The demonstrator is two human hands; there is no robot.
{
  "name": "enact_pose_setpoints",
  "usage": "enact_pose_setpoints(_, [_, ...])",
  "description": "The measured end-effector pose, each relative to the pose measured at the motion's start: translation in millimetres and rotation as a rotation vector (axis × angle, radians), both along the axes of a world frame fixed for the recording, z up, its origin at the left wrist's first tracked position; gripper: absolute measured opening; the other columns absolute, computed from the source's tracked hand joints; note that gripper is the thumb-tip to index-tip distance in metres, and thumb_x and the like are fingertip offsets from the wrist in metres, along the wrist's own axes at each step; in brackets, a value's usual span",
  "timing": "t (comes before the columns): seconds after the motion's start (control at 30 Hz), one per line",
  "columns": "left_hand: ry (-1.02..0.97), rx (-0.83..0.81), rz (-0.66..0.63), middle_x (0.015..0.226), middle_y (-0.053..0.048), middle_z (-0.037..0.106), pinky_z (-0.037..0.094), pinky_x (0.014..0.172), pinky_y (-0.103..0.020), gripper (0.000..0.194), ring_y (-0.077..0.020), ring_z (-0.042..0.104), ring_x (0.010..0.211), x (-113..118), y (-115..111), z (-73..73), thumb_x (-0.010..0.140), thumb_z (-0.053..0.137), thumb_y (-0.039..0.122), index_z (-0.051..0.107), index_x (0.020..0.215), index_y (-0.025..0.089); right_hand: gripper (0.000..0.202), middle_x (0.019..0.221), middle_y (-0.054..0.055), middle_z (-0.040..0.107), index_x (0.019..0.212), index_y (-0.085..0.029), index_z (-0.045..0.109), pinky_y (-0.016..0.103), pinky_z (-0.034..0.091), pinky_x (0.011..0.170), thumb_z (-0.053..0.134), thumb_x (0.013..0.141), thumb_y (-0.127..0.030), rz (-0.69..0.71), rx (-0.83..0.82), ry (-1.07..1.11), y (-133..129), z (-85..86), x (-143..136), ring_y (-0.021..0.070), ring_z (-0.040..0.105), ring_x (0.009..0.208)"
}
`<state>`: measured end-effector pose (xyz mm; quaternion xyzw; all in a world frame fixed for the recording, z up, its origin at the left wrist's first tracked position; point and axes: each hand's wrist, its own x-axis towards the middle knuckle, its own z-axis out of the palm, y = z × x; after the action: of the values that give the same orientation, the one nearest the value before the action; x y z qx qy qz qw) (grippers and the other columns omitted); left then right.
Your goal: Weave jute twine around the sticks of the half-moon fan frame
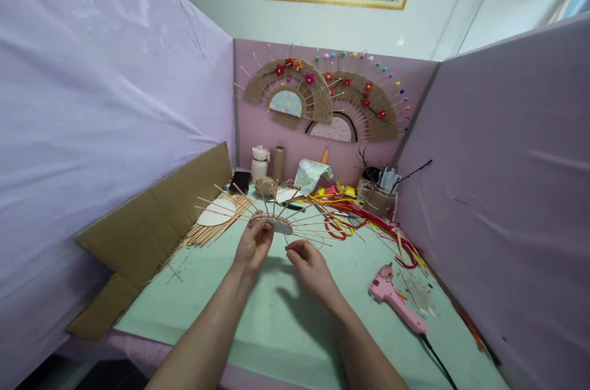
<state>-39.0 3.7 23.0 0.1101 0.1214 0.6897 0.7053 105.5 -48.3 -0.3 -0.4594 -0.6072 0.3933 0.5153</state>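
Observation:
Above the green tabletop, my left hand grips the near left edge of a small half-round craft piece between thumb and fingers. Thin wooden sticks fan out from its curved edge, away from me and to both sides. A thin cord hangs from the piece's right end. My right hand pinches this cord just below the piece, thumb and forefinger together. A ball of twine sits on the table beyond the piece.
A pink hot glue gun lies at the right, its cord trailing to the front. Scissors and coloured pipe cleaners lie at the back right. Loose sticks and a white oval are at left, beside cardboard.

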Motion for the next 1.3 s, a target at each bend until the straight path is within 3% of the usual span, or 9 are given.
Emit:
enact_pose_setpoints(0.13, [0.012,0.002,-0.031,0.074,0.001,0.061,0.049,0.059,-0.012,0.02,-0.0047,0.058,0.066,2.2,-1.8,-0.5,0.074,0.055,-0.005,0.061,0.079,0.013,0.023,0.069,0.0,0.06,0.082,-0.017,0.059,0.025,0.043,0.06,0.061,0.074,-0.039,0.026,-0.099,0.162,2.9,-3.3,-10.1,0.0129,0.055,0.062])
enact_pose_setpoints(0.27, [0.001,-0.02,-0.043,0.075,0.001,0.061,0.05,0.059,-0.012,0.021,-0.0046,0.059,0.067,3.7,-2.7,-0.6,0.076,0.053,-0.005,0.061,0.078,0.015,0.031,0.047,-0.008,0.035,0.071,-0.018,0.058,0.021,0.024,0.04,0.058,0.074,-0.048,-0.012,-0.256,0.247,3.9,-5.7,-11.3,0.0068,0.032,0.04])
enact_pose_setpoints(0.43, [-0.068,-0.103,-0.076,0.075,0.0,0.062,0.051,0.058,-0.012,0.021,-0.0049,0.06,0.067,6.8,-4.7,2.2,0.081,0.048,-0.003,0.061,0.078,0.014,0.037,0.05,-0.01,0.033,0.078,-0.018,0.054,0.018,0.018,0.038,0.071,0.064,-0.047,0.099,-0.426,0.625,5.8,-5.5,-10.6,0.0048,0.025,0.041])
enact_pose_setpoints(0.6, [-0.104,-0.153,-0.116,0.073,-0.001,0.063,0.051,0.056,-0.011,0.022,-0.005,0.061,0.066,8.7,-7.5,3.9,0.085,0.045,0.001,0.059,0.074,0.013,0.037,0.055,-0.009,0.031,0.069,-0.018,0.048,0.016,0.018,0.039,0.079,0.059,-0.037,0.164,-0.383,0.873,7.7,-4.2,-9.6,0.0042,0.025,0.045])
enact_pose_setpoints(0.73, [0.051,-0.115,-0.188,0.078,-0.002,0.065,0.051,0.053,-0.014,0.003,-0.0079,0.062,0.066,13.7,-10.3,-0.1,0.082,0.058,0.013,0.061,0.081,0.014,0.032,0.057,-0.008,0.035,0.071,-0.018,0.05,0.015,0.02,0.04,0.078,0.061,-0.032,0.089,-0.33,0.889,6.6,-5.0,-10.5,0.004,0.028,0.047])
enact_pose_setpoints(0.93, [0.17,-0.056,-0.239,0.08,-0.002,0.066,0.052,0.064,-0.024,0.016,-0.0124,0.063,0.073,23.9,-12.7,-8.1,0.074,0.068,0.022,0.059,0.085,0.016,0.03,0.058,-0.008,0.042,0.079,-0.02,0.056,0.016,0.024,0.04,0.077,0.061,-0.034,-0.07,-0.266,0.817,6.4,-7.6,-11.2,0.004,0.03,0.045])
enact_pose_setpoints(1.03, [0.24,-0.059,-0.223,0.075,0.001,0.065,0.045,0.057,-0.021,0.022,-0.0105,0.061,0.066,24.5,-13.3,-7.6,0.069,0.072,0.025,0.059,0.085,0.019,0.032,0.06,-0.008,0.044,0.083,-0.021,0.058,0.017,0.026,0.042,0.077,0.06,-0.034,-0.116,-0.264,0.794,4.2,-7.2,-11.3,0.0041,0.031,0.046])
enact_pose_setpoints(1.13, [0.294,-0.053,-0.25,0.079,0.0,0.066,0.041,0.054,-0.022,0.022,-0.0121,0.062,0.068,23.1,-14.9,-5.2,0.068,0.072,0.029,0.058,0.082,0.02,0.033,0.057,-0.008,0.04,0.086,-0.021,0.059,0.017,0.026,0.041,0.076,0.062,-0.036,-0.123,-0.26,0.753,0.6,-5.6,-11.7,0.0048,0.029,0.045])
enact_pose_setpoints(1.3, [0.253,-0.025,-0.283,0.079,-0.002,0.066,0.044,0.068,-0.027,0.02,-0.0159,0.063,0.077,23.3,-17.8,-3.8,0.066,0.072,0.023,0.057,0.079,0.019,0.034,0.056,-0.008,0.036,0.093,-0.021,0.058,0.017,0.024,0.041,0.073,0.067,-0.037,-0.062,-0.245,0.729,-2.1,-5.2,-12.9,0.0051,0.028,0.046])
